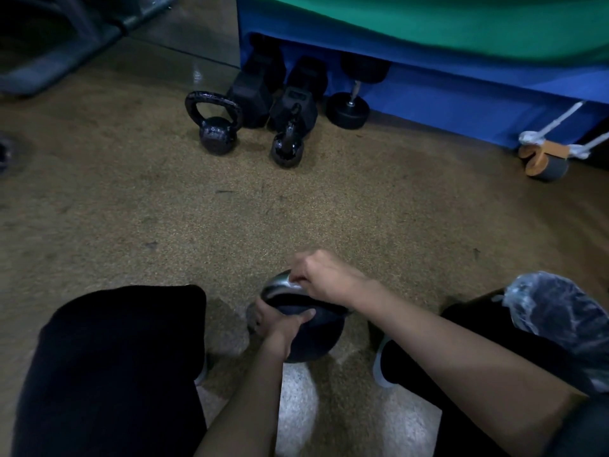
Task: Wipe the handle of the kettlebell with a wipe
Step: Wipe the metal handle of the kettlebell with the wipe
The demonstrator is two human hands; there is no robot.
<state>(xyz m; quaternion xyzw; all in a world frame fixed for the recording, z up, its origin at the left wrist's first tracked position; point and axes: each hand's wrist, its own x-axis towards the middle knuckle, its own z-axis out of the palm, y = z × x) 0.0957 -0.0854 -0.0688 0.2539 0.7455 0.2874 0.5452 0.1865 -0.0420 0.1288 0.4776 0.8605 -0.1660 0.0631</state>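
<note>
1. Crouching, the person has the kettlebell [306, 341] on the floor [296, 209] between the feet.
2. The left hand [278, 324] grasps its body from the left.
3. The right hand [324, 280] is clenched over the handle [280, 286]. A pale scrap under it is probably the wipe [297, 284].
4. The bare handle runs leftward from this hand.

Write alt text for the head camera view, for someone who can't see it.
A crouching person steadies a black kettlebell on the floor between their knees, left hand gripping its side, right hand curled over the handle with what looks like a pale wipe. Two smaller kettlebells and some dumbbells sit farther off by a blue mat.
</note>
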